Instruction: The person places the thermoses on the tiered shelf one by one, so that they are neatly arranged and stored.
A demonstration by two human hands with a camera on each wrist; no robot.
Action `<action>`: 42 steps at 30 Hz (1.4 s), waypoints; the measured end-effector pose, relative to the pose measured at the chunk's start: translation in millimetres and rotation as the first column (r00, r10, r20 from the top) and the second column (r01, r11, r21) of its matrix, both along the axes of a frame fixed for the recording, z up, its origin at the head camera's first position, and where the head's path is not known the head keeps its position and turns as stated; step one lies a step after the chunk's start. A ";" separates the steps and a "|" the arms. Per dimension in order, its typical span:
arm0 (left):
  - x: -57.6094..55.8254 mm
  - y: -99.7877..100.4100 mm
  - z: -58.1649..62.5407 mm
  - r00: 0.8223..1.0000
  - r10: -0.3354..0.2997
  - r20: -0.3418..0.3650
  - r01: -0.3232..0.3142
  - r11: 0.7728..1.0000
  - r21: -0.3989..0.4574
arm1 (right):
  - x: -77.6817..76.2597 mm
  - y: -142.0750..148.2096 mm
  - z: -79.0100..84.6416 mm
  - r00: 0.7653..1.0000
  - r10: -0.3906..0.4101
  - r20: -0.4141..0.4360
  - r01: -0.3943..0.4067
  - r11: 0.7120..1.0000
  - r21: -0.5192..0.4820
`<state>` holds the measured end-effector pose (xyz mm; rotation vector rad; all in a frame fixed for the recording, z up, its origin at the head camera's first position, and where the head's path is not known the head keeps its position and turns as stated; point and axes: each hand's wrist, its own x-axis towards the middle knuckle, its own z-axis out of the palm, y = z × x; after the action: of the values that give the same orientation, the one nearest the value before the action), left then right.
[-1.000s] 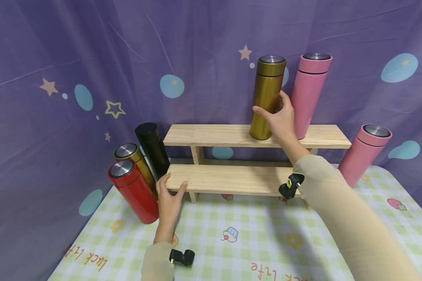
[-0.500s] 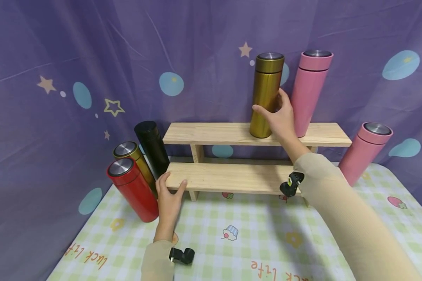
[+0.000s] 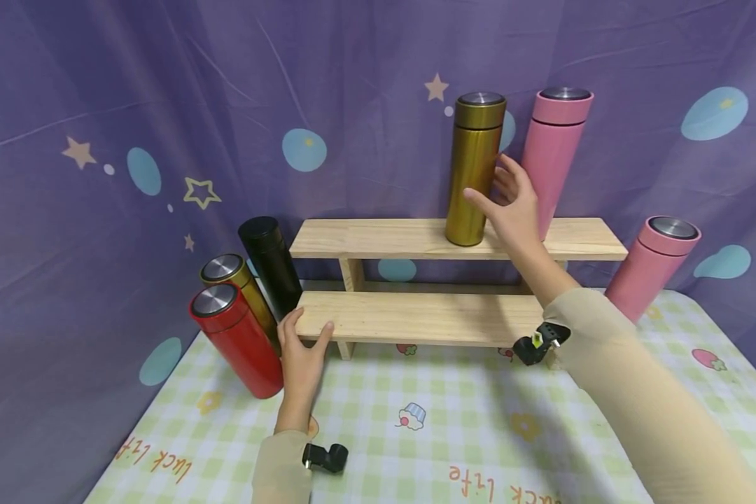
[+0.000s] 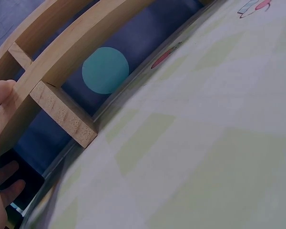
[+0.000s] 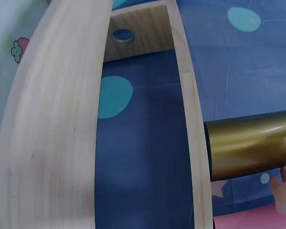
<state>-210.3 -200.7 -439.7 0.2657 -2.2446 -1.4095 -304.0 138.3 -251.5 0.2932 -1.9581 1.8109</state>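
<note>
My right hand (image 3: 518,206) is beside the upright gold thermos (image 3: 474,168) on the upper shelf, with thumb and fingers spread and a gap to the thermos. In the right wrist view, the gold thermos (image 5: 252,145) stands on the shelf edge and my fingertips (image 5: 275,186) show at the right border. A tall pink thermos (image 3: 553,150) stands just right of it, partly behind my hand. My left hand (image 3: 302,364) touches the left front corner of the two-tier wooden shelf (image 3: 416,315), fingers spread; the left wrist view shows the thumb (image 4: 2,90) against the board's front edge.
Left of the shelf stand a red thermos (image 3: 242,343), a second gold thermos (image 3: 217,269) behind it and a black thermos (image 3: 271,262). Another pink thermos (image 3: 652,269) stands at right. A checked tablecloth (image 3: 453,413) covers the table; a purple curtain (image 3: 365,63) hangs behind.
My right thumb and fingers have come off the gold thermos, and the hand has shifted slightly right. The thermos stays standing on the upper shelf. My left hand has not moved.
</note>
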 end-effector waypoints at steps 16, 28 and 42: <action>0.1 -0.6 -0.3 1.000 -0.003 0.005 0.003 1.000 0.009 | 57.5 23.0 -31.8 0.985 0.040 -0.165 -0.070 0.981 -0.180; -0.2 -0.2 -0.6 1.000 -0.002 0.009 0.002 1.000 0.006 | 93.9 47.1 -62.1 0.981 0.036 -0.190 -0.078 0.972 -0.220; -0.7 -1.3 -1.8 1.000 0.003 0.008 -0.003 1.000 0.002 | 121.2 84.2 -100.6 0.988 0.005 -0.155 -0.042 0.971 -0.234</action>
<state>-211.1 -202.0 -441.5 0.2753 -2.2484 -1.4111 -182.7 222.6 -352.2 0.3670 -1.6228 1.9524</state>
